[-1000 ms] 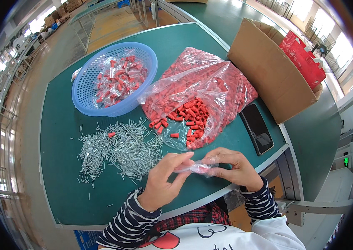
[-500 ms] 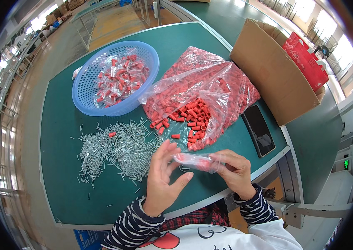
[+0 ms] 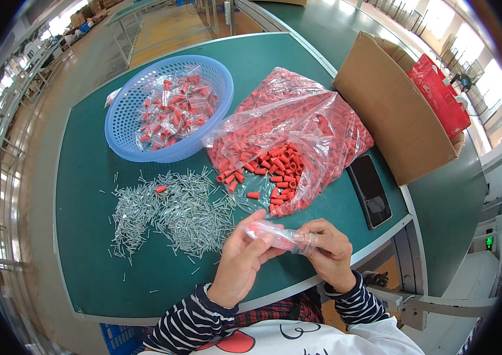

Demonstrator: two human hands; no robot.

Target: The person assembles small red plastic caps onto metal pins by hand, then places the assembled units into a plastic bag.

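A small clear plastic bag [image 3: 283, 236] with red pieces inside is stretched between my hands above the table's front edge. My left hand [image 3: 244, 254] holds one end, its thumb pressed on the plastic. The fingers of my right hand [image 3: 329, 251] pinch the gathered other end. Beyond them lies a large clear bag [image 3: 316, 112] full of red tapered caps, its mouth turned toward me. Loose red caps [image 3: 280, 168] spill at that mouth. Silver screws [image 3: 174, 213] are heaped to the left of my hands, with one red cap on top.
A blue perforated basket [image 3: 112, 127] with several small filled bags stands at the far left of the green table [image 3: 88, 248]. To the right lie a black phone [image 3: 369, 190] and a cardboard box [image 3: 396, 112] with a red bag [image 3: 439, 94] in it.
My left hand has closed from spread fingers onto the small bag's end. The small bag and both hands have shifted slightly nearer to me.
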